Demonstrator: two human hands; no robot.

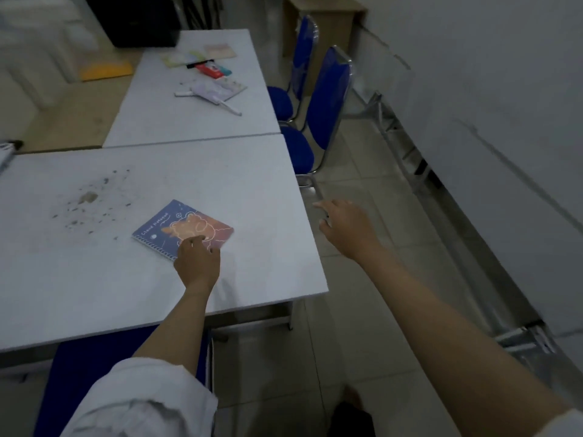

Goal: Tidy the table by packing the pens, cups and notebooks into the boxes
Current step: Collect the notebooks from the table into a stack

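Observation:
A blue spiral notebook (176, 223) with an orange bear drawing lies flat on the near white table (94, 279). My left hand (197, 263) rests on the notebook's near corner, fingertips pressing its cover. My right hand (345, 227) hovers open past the table's right edge, over the floor, holding nothing. On the far white table (195, 121) lie more notebooks (217, 89), a red case (209, 70) and white pens (232, 109). No box is in view.
Two blue chairs (328, 99) stand along the right of the tables. A blue chair seat (94, 367) sits under the near table by my legs. Dirt specks (88, 200) mark the near table. A yellow envelope (105, 70) lies on the far left desk.

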